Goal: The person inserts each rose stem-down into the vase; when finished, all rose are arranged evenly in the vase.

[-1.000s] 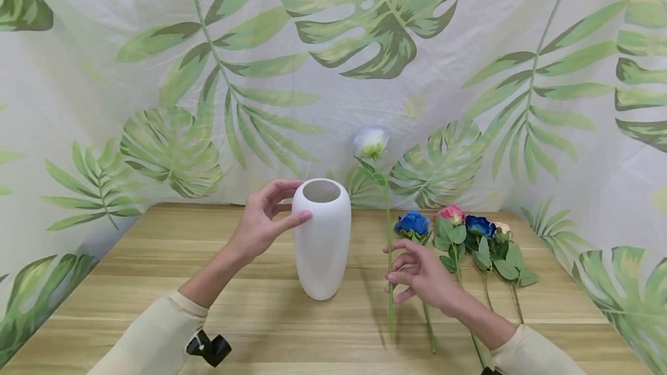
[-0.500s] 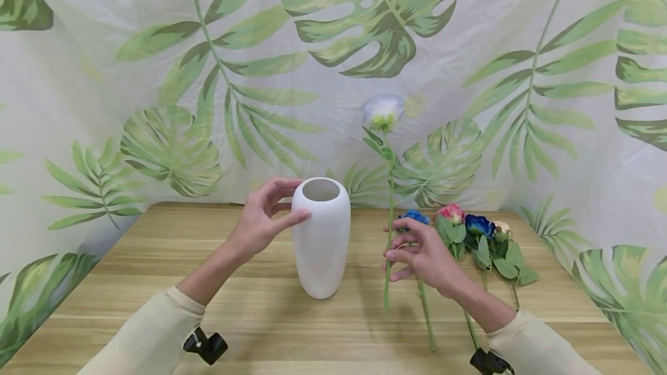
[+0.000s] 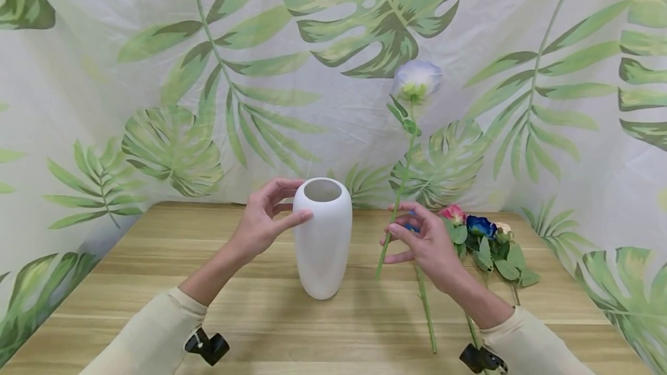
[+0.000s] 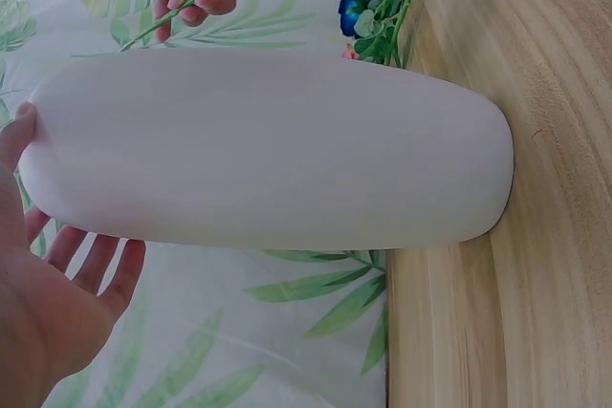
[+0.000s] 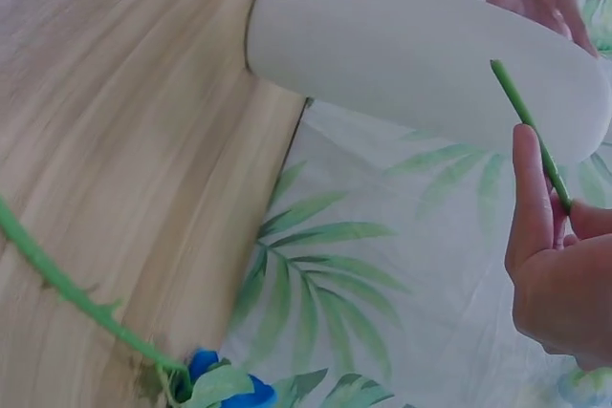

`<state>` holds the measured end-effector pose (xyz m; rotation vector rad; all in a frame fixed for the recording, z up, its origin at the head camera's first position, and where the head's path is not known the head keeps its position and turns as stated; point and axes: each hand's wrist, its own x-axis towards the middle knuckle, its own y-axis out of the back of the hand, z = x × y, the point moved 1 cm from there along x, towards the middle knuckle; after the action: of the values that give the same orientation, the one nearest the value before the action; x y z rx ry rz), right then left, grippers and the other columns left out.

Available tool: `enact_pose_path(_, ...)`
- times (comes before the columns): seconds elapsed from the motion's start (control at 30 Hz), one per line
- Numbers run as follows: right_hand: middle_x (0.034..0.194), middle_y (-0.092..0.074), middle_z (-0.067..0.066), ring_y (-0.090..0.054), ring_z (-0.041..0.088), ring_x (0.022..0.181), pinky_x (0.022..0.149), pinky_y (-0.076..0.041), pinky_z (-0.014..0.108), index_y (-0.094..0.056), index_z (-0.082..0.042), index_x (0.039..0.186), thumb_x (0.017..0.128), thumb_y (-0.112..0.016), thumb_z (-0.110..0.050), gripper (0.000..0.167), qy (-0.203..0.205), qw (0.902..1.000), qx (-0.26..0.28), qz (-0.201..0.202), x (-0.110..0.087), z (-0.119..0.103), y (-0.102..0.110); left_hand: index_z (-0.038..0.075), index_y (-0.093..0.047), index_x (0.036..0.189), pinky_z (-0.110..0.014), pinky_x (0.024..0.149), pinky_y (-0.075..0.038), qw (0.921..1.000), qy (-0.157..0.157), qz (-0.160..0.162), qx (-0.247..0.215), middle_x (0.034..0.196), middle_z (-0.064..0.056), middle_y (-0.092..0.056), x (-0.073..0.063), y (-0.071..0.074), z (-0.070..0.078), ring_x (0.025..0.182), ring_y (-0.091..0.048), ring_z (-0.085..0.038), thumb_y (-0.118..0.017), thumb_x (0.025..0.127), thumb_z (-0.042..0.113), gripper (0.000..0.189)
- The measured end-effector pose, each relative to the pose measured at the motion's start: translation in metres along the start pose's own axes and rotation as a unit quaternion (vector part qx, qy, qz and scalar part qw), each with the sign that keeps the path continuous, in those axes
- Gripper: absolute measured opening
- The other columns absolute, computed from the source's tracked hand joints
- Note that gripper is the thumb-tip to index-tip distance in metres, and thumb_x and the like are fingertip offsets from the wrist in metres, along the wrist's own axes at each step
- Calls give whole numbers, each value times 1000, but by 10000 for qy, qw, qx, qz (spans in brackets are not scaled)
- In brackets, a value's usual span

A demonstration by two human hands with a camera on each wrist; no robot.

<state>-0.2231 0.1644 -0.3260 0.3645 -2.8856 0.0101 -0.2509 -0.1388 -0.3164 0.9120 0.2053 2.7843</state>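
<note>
One lilac-white artificial flower [image 3: 417,80], raised, green lower stem [image 5: 520,105] pinched in right hand [image 3: 428,241]; likely light, best held there. One tapered white vase [image 3: 324,245], upright on wooden surface [image 3: 271,331], left hand [image 3: 263,220] widely gripping its shoulder; probably fragile.

- Backdrop [image 3: 349,103]: behind table [image 3: 260,328] rear edge
- Vase [image 3: 323,247]: upright on table, approx ctr
- L hand [image 3: 263,221]: at vase L side nr rim; thumb to front, fingers to rear
- R hand [image 3: 429,242]: R of vase, apart from it
- Held flower [image 3: 411,127]: in R hand; bloom above hand, lower stem end btw hand & vase
- Laid flowers [image 3: 482,227]: on table, R of vase, partly behind R hand & forearm; blooms twd backdrop, stems twd person
</note>
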Motion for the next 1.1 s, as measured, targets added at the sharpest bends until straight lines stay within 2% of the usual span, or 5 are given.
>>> enact_pose_path(0.3, 98, -61, 5, -72, 21, 85, 69, -63, 50, -45, -1, 149, 103, -56, 7, 49, -108, 9982, 564, 180, 4, -6, -3, -8, -59, 128, -30, 92, -57, 10000, -41, 35, 25, 133, -22, -63, 0, 0, 0, 116, -65, -18, -79, 84, -6, 48)
enact_pose_path(0.63, 107, -60, 10, -73, 22, 85, 69, -64, 45, -43, -4, 155, 99, -56, 14, 61, 47, 9968, 767, 217, 5, -13, -6, -8, -59, 128, -35, 92, -58, 10000, -14, 23, 23, 133, -21, -62, 0, -1, -1, 116, -65, -18, -79, 85, -5, 47)
enact_pose_path(0.87, 106, -60, 7, -73, 18, 83, 67, -64, 41, -45, -1, 154, 95, -57, 18, 63, 531, 9942, 901, 251, 6, -16, -9, -7, -59, 128, -35, 92, -58, 10000, -3, -4, 59, 133, -21, -63, 0, -1, 0, 116, -65, -17, -79, 84, -5, 48)
enact_pose_path(1.1, 103, -63, 6, -74, 19, 82, 66, -63, 45, -47, -1, 152, 93, -57, 22, 63, 978, 9882, 1123, 356, 8, -18, -14, -7, -59, 128, -36, 91, -58, 10000, 18, -10, 61, 133, -21, -62, 0, 0, 0, 117, -65, -21, -79, 85, -5, 48)
